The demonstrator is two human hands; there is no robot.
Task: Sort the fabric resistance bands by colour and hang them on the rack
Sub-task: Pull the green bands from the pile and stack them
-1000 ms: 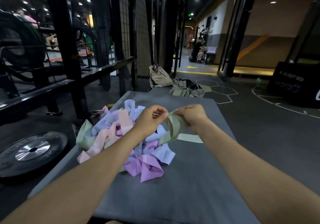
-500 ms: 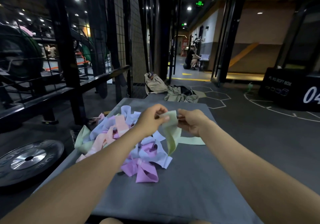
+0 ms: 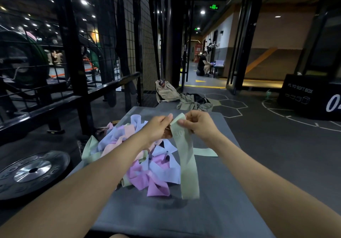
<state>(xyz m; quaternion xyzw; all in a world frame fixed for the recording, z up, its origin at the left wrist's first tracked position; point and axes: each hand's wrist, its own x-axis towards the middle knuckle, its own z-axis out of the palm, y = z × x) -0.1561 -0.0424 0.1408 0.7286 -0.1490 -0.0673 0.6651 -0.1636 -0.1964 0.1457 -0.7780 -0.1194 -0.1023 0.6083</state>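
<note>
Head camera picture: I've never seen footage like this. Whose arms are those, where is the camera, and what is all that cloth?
No machine here: a person wears a camera on the head, looking forward and down, so the arms are their own. The left hand and right hand pinch the top of a green band, which hangs down as a loop. Left of it, a pile of bands in lilac, pink, blue and green lies on a grey mat. Another green band lies flat behind. A weight plate rests on the floor.

The left forearm (image 3: 103,165) hides part of the band pile (image 3: 147,164), and the black box (image 3: 313,97) is cut off by the right edge.
</note>
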